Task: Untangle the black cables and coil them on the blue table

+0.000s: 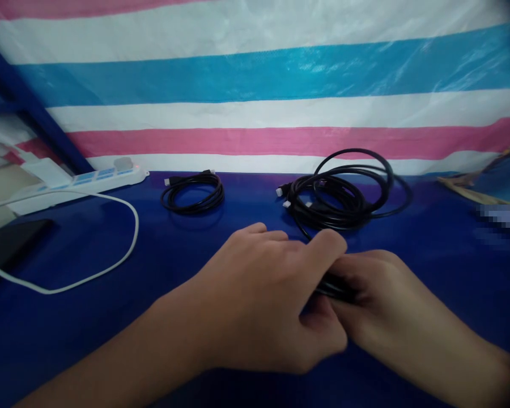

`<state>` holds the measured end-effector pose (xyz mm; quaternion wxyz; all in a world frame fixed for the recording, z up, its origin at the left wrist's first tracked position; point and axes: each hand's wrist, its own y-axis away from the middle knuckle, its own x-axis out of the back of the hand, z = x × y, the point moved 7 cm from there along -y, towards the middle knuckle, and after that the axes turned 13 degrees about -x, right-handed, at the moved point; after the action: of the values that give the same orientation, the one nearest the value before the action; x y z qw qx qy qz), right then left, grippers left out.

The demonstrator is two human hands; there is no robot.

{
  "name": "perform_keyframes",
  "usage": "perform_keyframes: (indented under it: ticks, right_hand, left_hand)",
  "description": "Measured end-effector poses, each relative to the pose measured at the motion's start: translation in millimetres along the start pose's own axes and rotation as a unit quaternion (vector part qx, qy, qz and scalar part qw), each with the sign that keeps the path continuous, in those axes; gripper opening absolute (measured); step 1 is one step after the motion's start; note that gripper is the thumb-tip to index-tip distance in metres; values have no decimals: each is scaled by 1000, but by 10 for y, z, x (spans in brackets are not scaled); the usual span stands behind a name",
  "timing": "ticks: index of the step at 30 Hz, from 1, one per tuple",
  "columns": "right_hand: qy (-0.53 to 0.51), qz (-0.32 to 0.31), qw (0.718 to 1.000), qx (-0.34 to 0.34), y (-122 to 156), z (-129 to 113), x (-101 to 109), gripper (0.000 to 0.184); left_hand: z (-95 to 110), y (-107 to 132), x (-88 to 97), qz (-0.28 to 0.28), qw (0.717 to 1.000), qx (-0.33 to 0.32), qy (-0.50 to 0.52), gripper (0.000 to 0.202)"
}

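Observation:
Both of my hands meet above the blue table, closed round a black cable (335, 287) whose strands show between them. My left hand (272, 294) wraps over it from the left, its thumb and fingers bent. From the right, my right hand (374, 289) grips the same cable, its fingers mostly hidden behind the left one. Just beyond them lies a loose pile of black coiled cables (335, 204) with pale-tipped plugs; one strand runs from the pile down to my hands. Farther left rests a neat black cable coil (193, 194) with its two plugs at the top.
A white power strip (106, 178) with a white adapter (46, 170) plugged in stands at the back left. Its white cord (134, 226) loops over the blue table (110, 334). A dark flat device (12, 243) lies at the left edge. Striped sheeting (255, 73) hangs behind.

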<state>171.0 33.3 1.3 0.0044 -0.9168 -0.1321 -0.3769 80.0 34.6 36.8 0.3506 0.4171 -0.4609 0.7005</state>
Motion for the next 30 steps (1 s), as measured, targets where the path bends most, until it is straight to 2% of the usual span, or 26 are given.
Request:
perform_keyframes:
  ticks: [4,6,7,8,10,12,13,14,16,18,20,22,24,27,29,30]
  right_hand:
    - [-24,35,999,-4,12,-30,77,15]
    - [-63,46,997,-10,1,-25,151,17]
    - [-96,51,994,-16,-9,-7,190,18]
    - [-136,55,989,-24,-21,20,227,20]
    - [-227,41,972,-40,-57,79,255,30]
    - [-318,-7,946,-57,-99,116,217,44]
    - [-359,-30,931,-68,-115,128,194,48]
    - [-388,-49,917,-82,-124,138,171,50]
    - [-404,-67,905,-115,-121,157,150,51]
    - [-369,-88,909,-171,-85,194,113,50]
    - [-332,-123,909,-220,-30,213,56,49]
    - [-331,-143,903,-236,5,198,22,48]
    - [-359,-134,903,-192,-5,128,42,45]
    - [-403,-91,908,-68,-23,-8,135,29]
    - [-395,-95,914,2,7,-88,129,11]
    - [-374,-107,921,27,29,-125,91,18]
  left_hand:
    - [-87,26,39,17,1000,20,2,21]
    - [-221,65,97,72,990,84,86,14]
    - [-301,91,109,113,973,123,161,9]
    - [-376,116,101,159,943,158,247,8]
    - [-493,148,28,244,854,205,411,12]
    - [-566,146,-93,285,772,226,522,16]
    - [-584,131,-161,277,749,231,556,15]
    - [-588,109,-231,248,741,234,579,12]
    - [-557,64,-332,164,750,224,600,7]
    - [-504,34,-361,101,764,210,602,12]
    - [-451,13,-356,80,764,218,603,15]
    - [-417,-7,-337,100,753,241,605,19]
    - [-433,-15,-293,171,734,263,602,22]
    - [-537,34,-221,313,688,283,591,13]
    - [-602,79,-229,370,650,300,592,10]
    - [-625,101,-261,381,627,321,599,13]
